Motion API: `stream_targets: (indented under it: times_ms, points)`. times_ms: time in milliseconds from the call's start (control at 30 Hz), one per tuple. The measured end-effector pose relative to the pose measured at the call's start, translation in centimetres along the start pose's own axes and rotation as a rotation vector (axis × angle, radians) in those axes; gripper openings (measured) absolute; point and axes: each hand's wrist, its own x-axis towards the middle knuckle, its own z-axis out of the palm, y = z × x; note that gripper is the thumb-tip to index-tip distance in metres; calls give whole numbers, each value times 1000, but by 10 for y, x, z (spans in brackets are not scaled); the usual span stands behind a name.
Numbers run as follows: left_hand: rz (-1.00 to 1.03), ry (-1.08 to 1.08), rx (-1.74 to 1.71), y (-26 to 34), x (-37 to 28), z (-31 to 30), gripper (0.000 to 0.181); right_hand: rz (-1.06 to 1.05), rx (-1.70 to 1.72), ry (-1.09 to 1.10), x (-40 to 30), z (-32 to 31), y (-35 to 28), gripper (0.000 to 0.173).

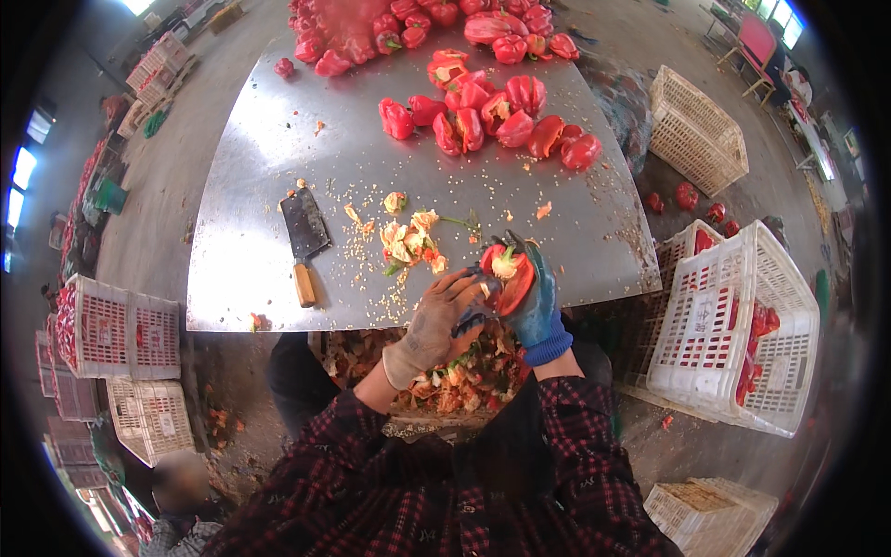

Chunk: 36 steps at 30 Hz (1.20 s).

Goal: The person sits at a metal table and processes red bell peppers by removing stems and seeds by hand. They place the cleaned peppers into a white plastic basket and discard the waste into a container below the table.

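Note:
A split red bell pepper (518, 282), its pale seed core and green inside showing, is held over the table's near edge. Around its right side wraps my right hand (541, 299) in a blue coated glove. My left hand (442, 317), in a worn beige and dark glove, has its fingers at the pepper's left side; their tips are partly hidden. Pulled-out cores (411, 240) and loose seeds lie just beyond my hands on the metal table (257, 139). To the left rests a cleaver (306, 223) with a wooden handle, apart from both hands.
Cut and whole red peppers (487, 111) lie farther back, before a large pepper heap (341, 31). Below the table edge, between my legs, is a mass of pepper scraps (480, 379). Plastic crates (703, 320) stand right, more crates (129, 327) left. A person (181, 508) is at lower left.

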Motion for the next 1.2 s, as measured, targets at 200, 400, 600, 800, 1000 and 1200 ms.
stream_targets:
  times_ms: [200, 400, 600, 800, 1000, 1200]
  points:
    - [-729, 341, -601, -1, -17, 66, 32, -195, -77, 68, -3, 12, 4, 40]
    - [-748, 181, -1221, 9, 13, 34, 49, -491, -539, -36, -8, 18, 2, 49]
    - [-791, 158, -1463, 0, 25, 27, 30, -392, -355, 5, -10, 22, -6, 51]
    - [-680, 44, -1503, -32, -8, 37, 39, 15, 188, -2, -13, 9, 5, 46]
    - [-910, 32, -1290, -30, -12, 34, 37, 94, 41, 74, -20, 12, -9, 30]
    - [-654, -120, -638, -14, 14, 28, 19, 34, -248, 153, -20, 21, 1, 23]
